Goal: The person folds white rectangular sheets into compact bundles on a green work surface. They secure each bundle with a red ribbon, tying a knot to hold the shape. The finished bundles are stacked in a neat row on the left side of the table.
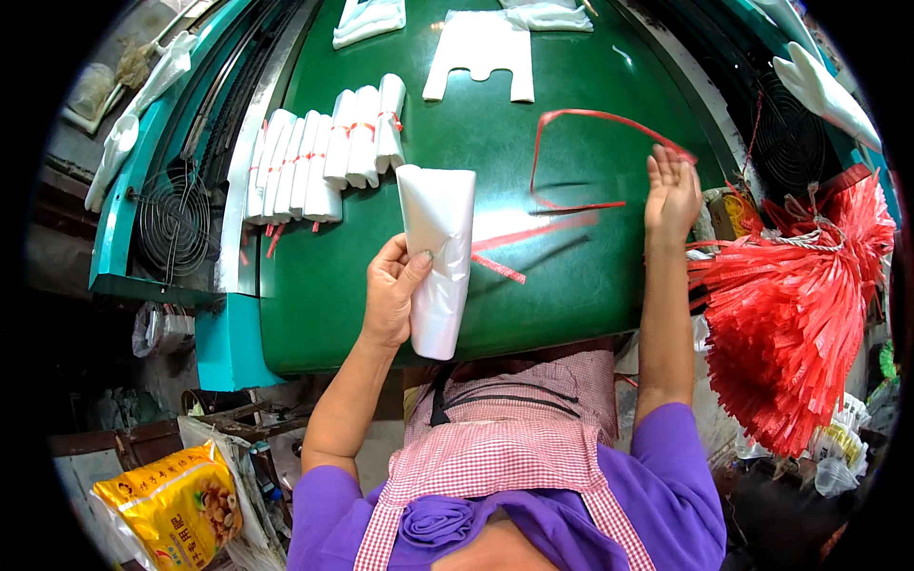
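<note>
My left hand [392, 290] grips a folded bundle of white plastic bags [446, 228] upright, the thumb across its front. The bundle is at the near edge of the green tabletop [324, 305]. Out to the right, my right hand [672, 195] is raised with its fingers close together, a red plastic strip [609, 115] running to the fingertips; its thumb is partly hidden. That strip bends through the air in a loop toward the middle of the table. Beside the held bundle, another short length of red strip [500, 268] shows.
Several rolled white bag bundles [324, 152] tied with red strips lie in a row at left. A flat white vest-shaped bag [481, 52] and more stacks lie at the far end. A thick bunch of red strips [785, 324] hangs at right. Metal fan guards [174, 224] flank the table.
</note>
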